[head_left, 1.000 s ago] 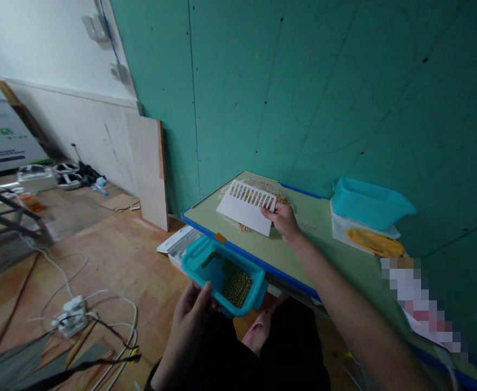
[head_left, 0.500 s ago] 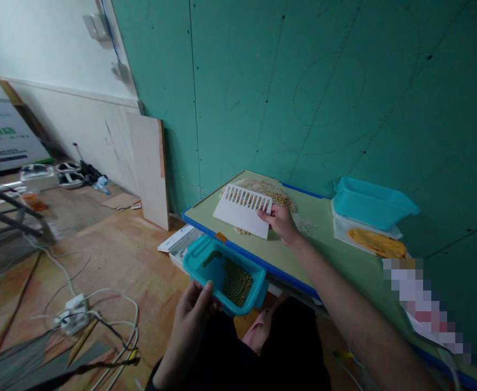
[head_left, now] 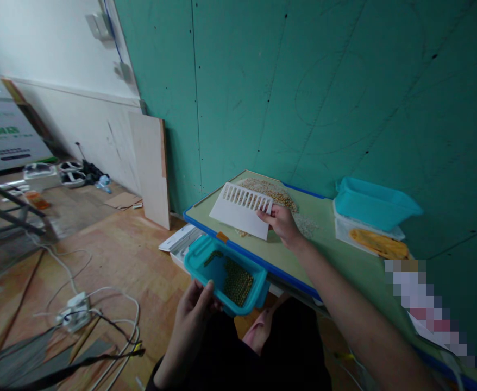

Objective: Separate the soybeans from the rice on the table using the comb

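My left hand is closed on the near rim of a blue plastic container, thumb over the edge. Green beans lie in it, mostly at its right end. The container is just below the table's front edge. Above the table, my right hand grips the right side of a flat white slotted scraper, its slots facing away from me. Behind and partly under the scraper is a heap of pale grains and yellow beans. White grains are scattered right of my hand.
A second blue container stands at the table's back right, with an orange cloth before it. The green wall rises directly behind. A board leans there. A power strip and cables lie on the floor at left.
The scraper has shifted very slightly towards me and tilted a little. My left hand and the container stay almost where they were.
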The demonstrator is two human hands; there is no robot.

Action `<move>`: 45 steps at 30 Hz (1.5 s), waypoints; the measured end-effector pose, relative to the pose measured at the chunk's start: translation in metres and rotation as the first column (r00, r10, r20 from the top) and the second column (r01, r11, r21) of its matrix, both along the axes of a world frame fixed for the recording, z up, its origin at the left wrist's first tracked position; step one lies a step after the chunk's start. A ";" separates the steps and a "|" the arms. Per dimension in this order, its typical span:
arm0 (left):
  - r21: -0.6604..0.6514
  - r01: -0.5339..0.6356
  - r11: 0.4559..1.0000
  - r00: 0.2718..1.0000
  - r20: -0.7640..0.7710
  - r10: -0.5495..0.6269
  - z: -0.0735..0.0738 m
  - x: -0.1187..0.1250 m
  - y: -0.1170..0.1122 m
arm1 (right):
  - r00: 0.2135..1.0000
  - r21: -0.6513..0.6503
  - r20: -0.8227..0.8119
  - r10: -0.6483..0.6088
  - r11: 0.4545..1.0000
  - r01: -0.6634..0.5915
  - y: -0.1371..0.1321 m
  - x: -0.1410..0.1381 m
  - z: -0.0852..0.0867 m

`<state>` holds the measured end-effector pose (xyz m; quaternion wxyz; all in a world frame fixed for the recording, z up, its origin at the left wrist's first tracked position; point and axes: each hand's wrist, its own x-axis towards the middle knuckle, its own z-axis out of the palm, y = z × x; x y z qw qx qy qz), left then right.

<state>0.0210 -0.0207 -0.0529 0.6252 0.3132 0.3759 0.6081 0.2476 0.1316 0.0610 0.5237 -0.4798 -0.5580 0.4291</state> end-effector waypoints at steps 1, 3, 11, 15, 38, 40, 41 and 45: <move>0.002 0.003 1.000 1.000 0.008 -0.003 0.000 0.000 0.000 | 1.000 0.003 -0.003 -0.004 1.000 0.004 0.001 0.001 0.000; 0.005 0.008 1.000 1.000 0.023 -0.008 -0.001 0.000 0.001 | 1.000 0.004 -0.008 -0.011 1.000 0.011 0.002 0.003 0.001; -0.014 -0.013 1.000 1.000 -0.005 0.013 0.001 0.001 0.000 | 1.000 -0.023 0.018 0.023 0.999 -0.023 0.001 -0.001 -0.002; -0.011 -0.013 1.000 1.000 -0.018 0.013 0.007 0.002 -0.001 | 0.999 -0.011 0.038 0.037 0.999 -0.036 -0.003 -0.003 -0.002; -0.070 -0.081 0.994 0.997 0.010 0.081 0.018 0.007 -0.007 | 0.994 0.099 0.102 0.046 0.994 -0.056 -0.036 -0.026 -0.009; -0.073 -0.082 0.994 0.996 0.012 0.084 0.019 0.008 -0.008 | 0.997 0.093 0.069 0.038 0.995 -0.044 -0.033 -0.025 -0.009; -0.076 -0.082 0.994 0.996 0.012 0.083 0.020 0.008 -0.008 | 0.999 0.092 0.044 0.011 0.996 -0.015 -0.030 -0.024 -0.009; -0.067 -0.061 0.996 0.998 0.019 0.063 0.020 0.008 -0.009 | 0.990 0.088 -0.023 -0.137 0.986 0.139 -0.015 -0.016 -0.007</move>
